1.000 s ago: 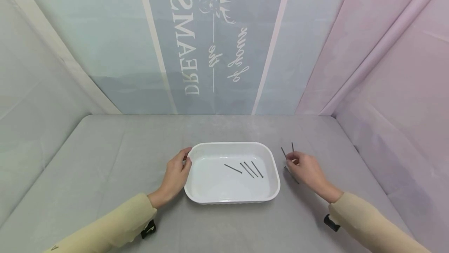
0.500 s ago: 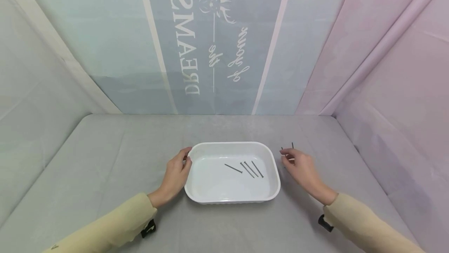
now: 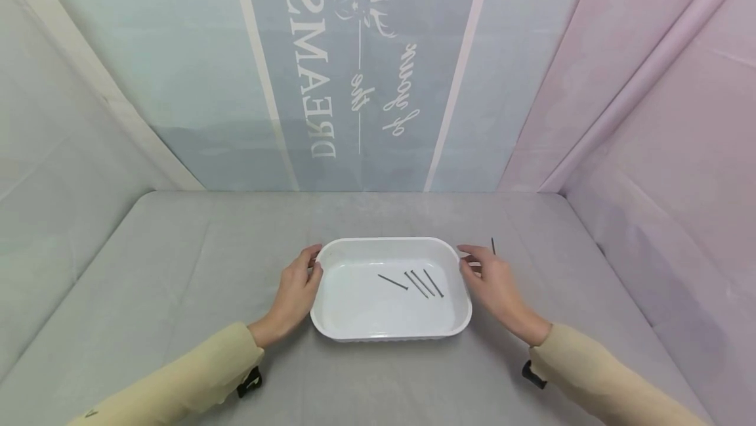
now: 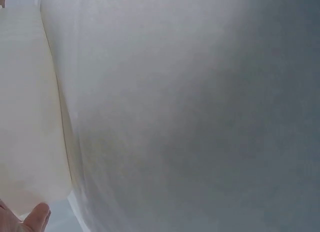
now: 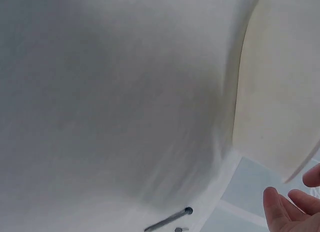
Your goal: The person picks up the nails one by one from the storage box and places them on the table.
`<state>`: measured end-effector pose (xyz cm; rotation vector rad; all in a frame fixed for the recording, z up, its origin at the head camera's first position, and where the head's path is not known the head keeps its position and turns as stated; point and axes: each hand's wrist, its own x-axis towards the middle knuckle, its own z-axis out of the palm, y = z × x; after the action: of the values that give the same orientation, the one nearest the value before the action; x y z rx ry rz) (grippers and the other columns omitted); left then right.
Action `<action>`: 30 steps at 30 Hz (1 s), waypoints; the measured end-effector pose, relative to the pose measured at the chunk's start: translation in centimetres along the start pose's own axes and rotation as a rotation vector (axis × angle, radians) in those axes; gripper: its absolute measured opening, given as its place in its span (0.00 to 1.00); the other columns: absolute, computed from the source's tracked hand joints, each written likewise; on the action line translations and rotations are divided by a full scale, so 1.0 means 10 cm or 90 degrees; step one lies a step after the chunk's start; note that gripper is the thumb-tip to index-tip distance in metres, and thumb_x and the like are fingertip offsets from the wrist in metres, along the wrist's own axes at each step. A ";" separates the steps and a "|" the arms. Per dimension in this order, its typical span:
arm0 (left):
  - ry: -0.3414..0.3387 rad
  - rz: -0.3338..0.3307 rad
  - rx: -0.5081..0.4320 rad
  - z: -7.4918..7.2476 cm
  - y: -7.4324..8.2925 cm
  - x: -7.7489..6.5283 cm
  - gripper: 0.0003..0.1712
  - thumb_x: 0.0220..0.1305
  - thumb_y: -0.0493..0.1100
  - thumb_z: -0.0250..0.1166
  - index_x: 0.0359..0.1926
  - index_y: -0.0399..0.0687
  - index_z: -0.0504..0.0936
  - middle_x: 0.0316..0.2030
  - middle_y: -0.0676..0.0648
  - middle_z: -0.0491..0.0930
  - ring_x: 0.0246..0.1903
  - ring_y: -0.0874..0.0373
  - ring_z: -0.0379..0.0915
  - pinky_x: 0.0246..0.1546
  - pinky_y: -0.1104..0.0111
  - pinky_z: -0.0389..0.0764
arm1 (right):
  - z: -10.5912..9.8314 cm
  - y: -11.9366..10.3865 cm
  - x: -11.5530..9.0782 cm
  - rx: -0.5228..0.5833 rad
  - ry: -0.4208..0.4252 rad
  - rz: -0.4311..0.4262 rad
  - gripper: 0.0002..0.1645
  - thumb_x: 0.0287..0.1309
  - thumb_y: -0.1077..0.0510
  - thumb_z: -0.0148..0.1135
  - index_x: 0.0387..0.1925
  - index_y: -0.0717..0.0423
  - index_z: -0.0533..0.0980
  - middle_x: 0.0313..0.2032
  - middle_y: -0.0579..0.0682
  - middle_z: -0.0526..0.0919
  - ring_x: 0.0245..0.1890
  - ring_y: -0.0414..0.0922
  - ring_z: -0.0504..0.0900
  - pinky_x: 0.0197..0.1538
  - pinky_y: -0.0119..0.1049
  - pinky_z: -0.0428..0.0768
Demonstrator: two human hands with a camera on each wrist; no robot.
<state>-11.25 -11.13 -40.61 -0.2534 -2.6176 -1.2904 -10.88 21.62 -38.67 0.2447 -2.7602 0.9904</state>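
Note:
A white rectangular baking dish (image 3: pixel 390 321) stands on the grey surface, with several dark nails (image 3: pixel 421 284) lying on its floor. My left hand (image 3: pixel 297 285) holds the dish's left end at the rim; in the left wrist view, a thumb (image 4: pixel 38 216) shows by the dish's corner. At the opposite end, my right hand (image 3: pixel 493 285) has its fingertips right at the rim, fingers loosely bent. The right wrist view shows those fingers (image 5: pixel 275 207) spread around the rim's edge with a gap. One loose nail (image 3: pixel 493 246) sticks out beyond the right hand.
In the right wrist view, a nail (image 5: pixel 169 219) lies on the cloth outside the dish, with another nail head (image 5: pixel 179 229) beside it. A printed curtain (image 3: pixel 366 170) rises behind the table, and pale fabric walls (image 3: pixel 667 216) flank both sides.
My right hand has moved left from the loose nails to the right rim of the dish. The left hand, the dish and the nails inside it have stayed put.

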 end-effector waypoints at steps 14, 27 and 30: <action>-0.056 0.028 0.064 -0.14 0.03 0.12 0.19 0.62 0.37 0.53 0.54 0.36 0.72 0.51 0.39 0.73 0.53 0.45 0.68 0.52 0.55 0.69 | 0.16 -0.08 -0.09 -0.005 0.000 -0.012 0.23 0.59 0.64 0.51 0.56 0.66 0.67 0.53 0.63 0.72 0.47 0.56 0.76 0.43 0.42 0.78; -0.134 0.195 0.156 -0.25 0.15 0.24 0.18 0.59 0.37 0.57 0.51 0.36 0.74 0.49 0.40 0.74 0.51 0.46 0.68 0.51 0.55 0.69 | 0.25 -0.08 -0.15 0.006 0.039 -0.008 0.22 0.58 0.67 0.48 0.56 0.65 0.68 0.52 0.63 0.73 0.47 0.56 0.77 0.42 0.42 0.79; -0.154 0.223 0.167 -0.27 0.17 0.28 0.18 0.59 0.37 0.57 0.51 0.37 0.74 0.49 0.41 0.75 0.51 0.47 0.69 0.51 0.56 0.69 | 0.26 -0.07 -0.16 0.004 0.046 -0.009 0.22 0.58 0.68 0.48 0.56 0.66 0.68 0.52 0.63 0.73 0.47 0.56 0.77 0.41 0.42 0.79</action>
<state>-13.24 -12.07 -37.00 -0.8251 -2.7333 -0.8364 -9.56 19.51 -40.60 0.2250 -2.6875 0.9849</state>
